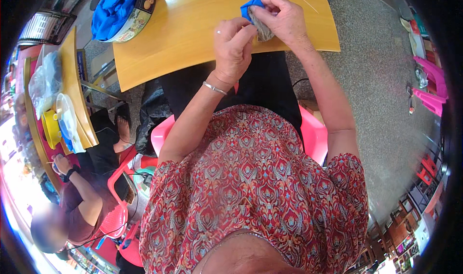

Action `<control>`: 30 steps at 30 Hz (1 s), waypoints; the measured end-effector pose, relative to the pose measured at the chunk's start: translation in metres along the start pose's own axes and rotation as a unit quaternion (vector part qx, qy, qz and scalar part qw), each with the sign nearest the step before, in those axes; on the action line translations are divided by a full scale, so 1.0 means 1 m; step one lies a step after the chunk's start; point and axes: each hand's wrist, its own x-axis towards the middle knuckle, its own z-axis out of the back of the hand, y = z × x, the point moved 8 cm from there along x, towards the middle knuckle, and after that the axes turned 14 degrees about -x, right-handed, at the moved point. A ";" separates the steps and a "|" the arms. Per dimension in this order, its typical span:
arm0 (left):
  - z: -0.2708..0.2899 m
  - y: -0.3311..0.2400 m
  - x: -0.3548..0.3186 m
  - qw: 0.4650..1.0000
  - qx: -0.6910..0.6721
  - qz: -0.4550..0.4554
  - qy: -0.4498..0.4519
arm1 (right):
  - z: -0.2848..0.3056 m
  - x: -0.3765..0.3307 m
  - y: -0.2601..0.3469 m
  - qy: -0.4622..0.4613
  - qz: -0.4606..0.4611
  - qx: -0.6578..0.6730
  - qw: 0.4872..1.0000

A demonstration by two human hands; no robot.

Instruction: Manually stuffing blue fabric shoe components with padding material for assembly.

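right hand pinching blue cloth | left hand pinched narrow, contents unclear | cloth likely light, soft, floppy | best grip probably folded edge

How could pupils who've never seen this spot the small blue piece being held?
Find the yellow table at top. Near its right end, the right hand holds the blue piece. Unlike the blue heap in the round container, it is small and angular.

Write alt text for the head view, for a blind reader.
A person's right hand holds a small blue cloth with a grayish-brown piece over a yellow table, the left hand pinched close by. A round tin heaped with blue fabric stands at the table's left; another person is lower left.
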 end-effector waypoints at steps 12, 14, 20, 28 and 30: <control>0.020 0.051 0.017 0.982 0.014 0.181 -0.044 | -0.003 -0.010 0.022 0.003 0.047 -0.043 0.998; 0.014 0.055 0.019 0.982 0.028 0.185 -0.023 | 0.004 -0.014 0.024 -0.045 0.082 -0.046 0.995; 0.012 0.054 0.014 0.981 0.101 0.160 0.044 | 0.003 -0.035 0.044 0.009 0.229 -0.158 0.961; 0.025 0.061 0.013 0.971 0.068 0.226 0.041 | -0.013 -0.031 0.034 0.110 0.268 -0.134 0.948; 0.025 0.064 0.010 0.962 0.078 0.256 0.052 | -0.013 -0.029 0.029 0.122 0.271 -0.118 0.947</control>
